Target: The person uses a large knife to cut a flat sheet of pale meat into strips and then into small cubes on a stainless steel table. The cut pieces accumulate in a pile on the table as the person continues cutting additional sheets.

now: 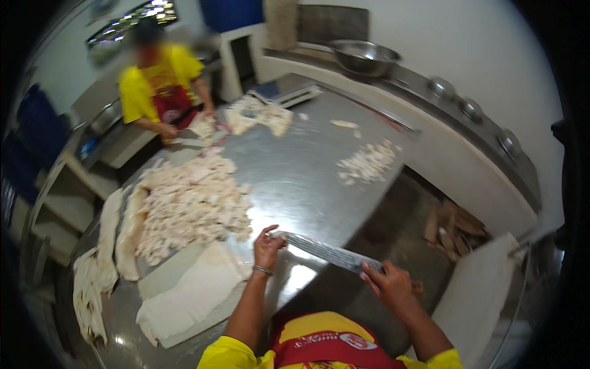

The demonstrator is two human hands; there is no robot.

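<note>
A long, flat, shiny grey blade-like strip [326, 251] spans the space between my hands, above the steel table's near edge. My left hand [267, 251] has its fingers bent at the strip's left end. My right hand [393, 286] is closed round the other end, hiding whatever handle may be there. Left of my left arm, a broad pale sheet of what looks like skin or fat [190, 298] lies partly over a white board [163, 280]. Just beyond it spreads a big heap of pale cut pieces [187, 203].
Long pale slabs [110, 234] lie on the table's left side. Across the table [289, 166], a person in yellow [138, 92] cuts pale material with a knife. Small white pieces [369, 163] sit at the right. Metal bowls [365, 56] line the wall ledge; firewood [455, 227] lies below.
</note>
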